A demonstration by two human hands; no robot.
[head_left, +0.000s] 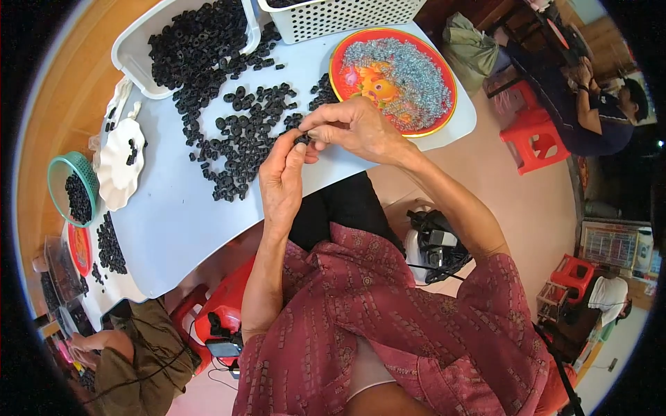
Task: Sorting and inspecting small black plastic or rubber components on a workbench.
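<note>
Above the near edge of the table, my two hands meet fingertip to fingertip. A small black part [302,139] shows between them, pinched by the thumb and forefinger of my left hand [281,179]. My right hand [361,130] comes in from the right with thumb and forefinger pressed together against that part. Whatever its fingertips hold is too small and hidden to tell. Just beyond my hands, many loose black parts [239,142] are spread over the tabletop. A red round tray [336,82] with a fish picture, beside my right hand, holds a heap of small clear bluish pieces [423,80].
A white tub [133,61] tipped toward me spills black parts at the far left, beside a white perforated basket [347,21]. Leftward are a white scalloped dish [119,166] and a green basket [89,173]. Other people sit lower left and upper right, near a red stool [534,139].
</note>
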